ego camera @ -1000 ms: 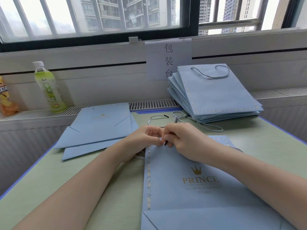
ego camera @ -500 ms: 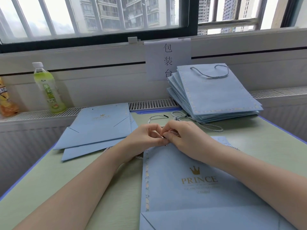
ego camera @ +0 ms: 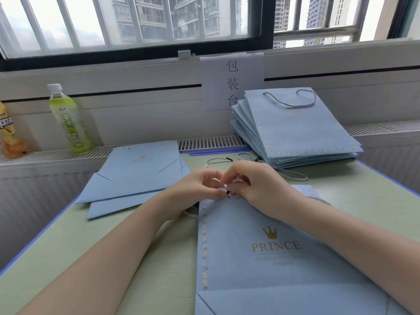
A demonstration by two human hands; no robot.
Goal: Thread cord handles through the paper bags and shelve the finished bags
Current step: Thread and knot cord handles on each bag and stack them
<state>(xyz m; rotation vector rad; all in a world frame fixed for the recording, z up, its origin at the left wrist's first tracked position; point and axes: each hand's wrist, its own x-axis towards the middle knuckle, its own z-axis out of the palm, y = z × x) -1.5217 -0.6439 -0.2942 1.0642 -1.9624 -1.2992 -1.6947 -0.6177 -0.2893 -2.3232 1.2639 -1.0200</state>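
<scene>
A flat light-blue paper bag [ego camera: 268, 258] with a gold crown and "PRINCE" print lies in front of me on the green table [ego camera: 136, 258]. My left hand [ego camera: 197, 189] and my right hand [ego camera: 259, 187] meet at its top edge. Both pinch a twisted pale cord [ego camera: 241, 181] whose black tip shows between the fingertips. A piece of cord [ego camera: 191, 213] pokes out under my left wrist. Loose cords [ego camera: 213, 160] lie just beyond my hands.
A stack of blue bags with handles [ego camera: 297, 130] rests at the back right, against the sill. Flat bags without handles [ego camera: 136, 173] lie at the back left. A green drink bottle [ego camera: 68, 119] and an orange bottle [ego camera: 9, 133] stand on the radiator ledge.
My hands have shifted slightly away from me along the bag's top edge. A loop of cord now shows in my right fingers, and the black tip sits between both hands.
</scene>
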